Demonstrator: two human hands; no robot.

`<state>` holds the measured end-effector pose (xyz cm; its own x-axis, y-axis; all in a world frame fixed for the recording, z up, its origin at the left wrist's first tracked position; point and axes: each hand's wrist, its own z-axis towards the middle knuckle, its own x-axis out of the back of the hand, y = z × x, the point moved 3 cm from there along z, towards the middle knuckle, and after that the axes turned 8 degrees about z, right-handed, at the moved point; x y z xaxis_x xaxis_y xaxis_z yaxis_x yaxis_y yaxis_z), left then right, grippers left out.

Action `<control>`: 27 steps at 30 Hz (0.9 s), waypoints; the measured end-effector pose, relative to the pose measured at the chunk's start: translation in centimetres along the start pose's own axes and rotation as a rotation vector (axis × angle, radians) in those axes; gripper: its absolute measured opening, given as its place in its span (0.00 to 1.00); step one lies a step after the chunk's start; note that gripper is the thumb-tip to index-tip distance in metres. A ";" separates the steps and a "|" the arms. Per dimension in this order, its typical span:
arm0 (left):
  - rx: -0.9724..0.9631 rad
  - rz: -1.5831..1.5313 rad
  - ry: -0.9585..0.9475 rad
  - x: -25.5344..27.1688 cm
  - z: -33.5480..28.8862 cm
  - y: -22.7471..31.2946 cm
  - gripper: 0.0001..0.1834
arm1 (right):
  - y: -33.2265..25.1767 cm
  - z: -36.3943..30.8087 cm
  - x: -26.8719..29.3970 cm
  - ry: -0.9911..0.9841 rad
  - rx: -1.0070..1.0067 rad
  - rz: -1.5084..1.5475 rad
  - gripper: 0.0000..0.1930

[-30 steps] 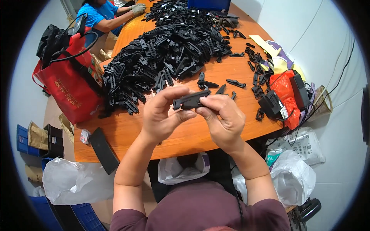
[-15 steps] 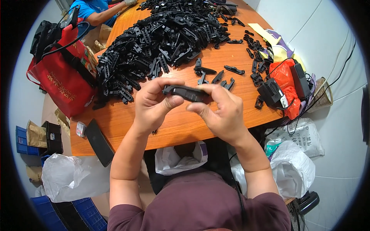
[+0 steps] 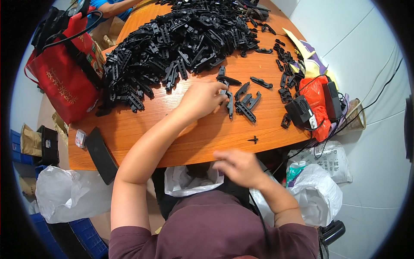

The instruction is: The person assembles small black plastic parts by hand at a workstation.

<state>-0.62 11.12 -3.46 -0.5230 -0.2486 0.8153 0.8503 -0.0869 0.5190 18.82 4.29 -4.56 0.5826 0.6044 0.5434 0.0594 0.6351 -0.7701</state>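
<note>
My left hand [image 3: 202,102] reaches over the orange-brown wooden table, its fingers bent together at one black plastic part [image 3: 230,105] in a small group. The fingers partly cover that spot, so the grip on it is only partly visible. Just to its right lie several similar elongated parts, among them a ridged black piece [image 3: 246,112]. My right hand [image 3: 241,167] is blurred near the table's front edge, above the white plastic bag [image 3: 189,186] at my lap. Its fingers are smeared, and I can make out nothing in them. A small cross-shaped black piece [image 3: 253,139] lies on the table beyond it.
A large heap of black plastic parts [image 3: 172,47] covers the table's far side. At left stand a red bag [image 3: 62,82] and a dark flat phone-like slab [image 3: 101,155]. Black adapters [image 3: 299,113], cords and a red plastic bag [image 3: 317,97] crowd the right edge. Another person's arm [image 3: 118,7] shows far left.
My hands have separated, and the black part is no longer held up between them. The left went forward to the small group; the right came back toward my lap. The view shifted slightly.
</note>
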 end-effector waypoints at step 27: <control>-0.265 0.302 -0.138 3.1 -3.9 1.8 0.41 | 24.9 23.6 16.4 0.327 -0.350 -0.067 0.34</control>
<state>-0.48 6.42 -0.98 -0.2354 -0.1713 0.9567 0.9428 -0.2794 0.1819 10.75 41.34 -6.91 0.7891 0.3493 0.5052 0.3421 0.4331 -0.8339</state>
